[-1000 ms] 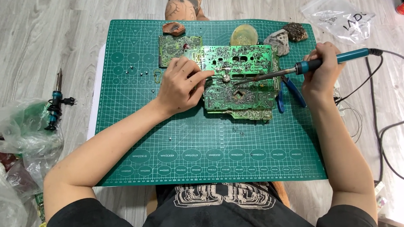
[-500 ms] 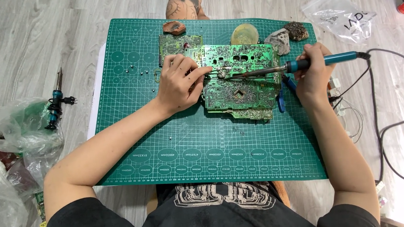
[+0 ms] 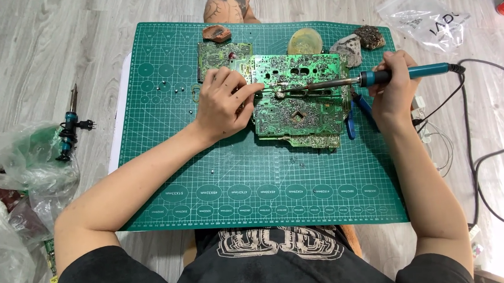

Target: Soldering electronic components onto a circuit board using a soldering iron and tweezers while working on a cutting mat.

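Two hands engaged: left hand [image 3: 224,104] pinches component on circuit board [image 3: 299,100]; right hand [image 3: 395,87] grips soldering iron [image 3: 366,79]. Desoldering underway; next needs steady pull.

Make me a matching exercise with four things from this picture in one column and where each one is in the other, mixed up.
Things:
1. soldering iron
2. circuit board
3. spare soldering iron
4. clear plastic bag

Places:
A. on the wooden floor, left of the mat
B. gripped in the right hand
C. on the floor, top right
D. on the green cutting mat, under the left hand

Pairs: 1-B, 2-D, 3-A, 4-C
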